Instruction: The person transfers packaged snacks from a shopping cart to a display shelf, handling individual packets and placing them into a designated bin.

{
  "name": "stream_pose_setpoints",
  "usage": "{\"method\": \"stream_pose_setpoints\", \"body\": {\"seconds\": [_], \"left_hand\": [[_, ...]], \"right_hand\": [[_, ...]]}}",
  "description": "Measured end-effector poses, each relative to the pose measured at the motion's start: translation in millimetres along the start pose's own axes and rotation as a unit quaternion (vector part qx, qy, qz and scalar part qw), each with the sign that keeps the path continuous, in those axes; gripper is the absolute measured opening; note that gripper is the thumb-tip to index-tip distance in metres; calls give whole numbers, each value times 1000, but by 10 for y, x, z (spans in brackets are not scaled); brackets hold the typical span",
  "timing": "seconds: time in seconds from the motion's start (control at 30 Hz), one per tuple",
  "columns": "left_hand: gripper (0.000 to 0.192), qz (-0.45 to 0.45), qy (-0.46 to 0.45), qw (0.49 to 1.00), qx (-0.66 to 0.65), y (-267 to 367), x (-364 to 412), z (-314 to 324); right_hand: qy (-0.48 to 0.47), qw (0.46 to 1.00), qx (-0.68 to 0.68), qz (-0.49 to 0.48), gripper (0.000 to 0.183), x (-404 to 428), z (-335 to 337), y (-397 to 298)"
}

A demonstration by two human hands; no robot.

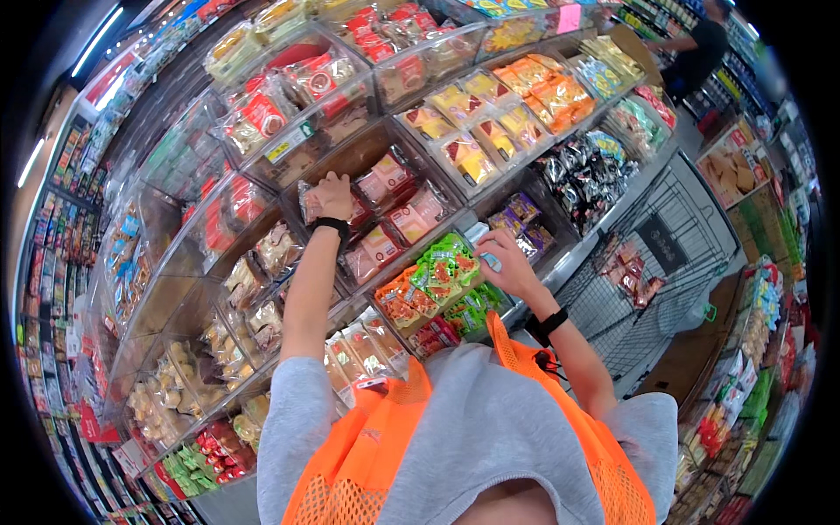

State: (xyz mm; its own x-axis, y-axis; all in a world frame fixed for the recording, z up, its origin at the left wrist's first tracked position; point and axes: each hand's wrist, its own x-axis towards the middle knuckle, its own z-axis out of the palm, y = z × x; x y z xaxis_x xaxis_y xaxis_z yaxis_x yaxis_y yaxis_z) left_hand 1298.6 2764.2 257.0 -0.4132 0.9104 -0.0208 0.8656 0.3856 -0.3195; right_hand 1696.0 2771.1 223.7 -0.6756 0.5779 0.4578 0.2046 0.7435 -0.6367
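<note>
My left hand (333,195), with a black band on its wrist, rests on a pink-labelled clear food package (305,203) at the back left of a bin. The fingers bend over its far side, and the palm hides whether they grip it. More pink packages (386,176) lie in rows beside it. My right hand (505,261), also banded, has bent fingers at the right edge of the green snack packets (446,259). Its fingertips are partly hidden, so its hold is unclear. Orange snack packets (401,298) lie left of the green ones.
Clear-walled bins hold yellow packages (469,157), orange packages (551,92) and dark-wrapped sweets (584,180). A wire shopping cart (590,295) stands to the right, with red packets (633,272) inside. Beyond it, a person (699,49) in dark clothes stands near shelves.
</note>
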Motion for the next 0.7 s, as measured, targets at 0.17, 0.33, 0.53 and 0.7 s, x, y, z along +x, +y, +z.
{"method": "stream_pose_setpoints", "body": {"seconds": [0.17, 0.33, 0.53, 0.7], "left_hand": [[21, 44, -44, 998, 31, -335, 306, 240], [27, 82, -24, 996, 0, -352, 219, -272], [52, -14, -20, 1000, 10, -10, 207, -342], [52, 36, -56, 998, 14, 13, 233, 424]], "right_hand": [[-38, 997, 36, 56, 14, -458, -124, 33], [-47, 992, 54, 105, 14, -797, -416, -15], [-125, 987, 30, 99, 19, -931, -484, -137], [-159, 974, -1, 160, 26, -1277, -969, -48]]}}
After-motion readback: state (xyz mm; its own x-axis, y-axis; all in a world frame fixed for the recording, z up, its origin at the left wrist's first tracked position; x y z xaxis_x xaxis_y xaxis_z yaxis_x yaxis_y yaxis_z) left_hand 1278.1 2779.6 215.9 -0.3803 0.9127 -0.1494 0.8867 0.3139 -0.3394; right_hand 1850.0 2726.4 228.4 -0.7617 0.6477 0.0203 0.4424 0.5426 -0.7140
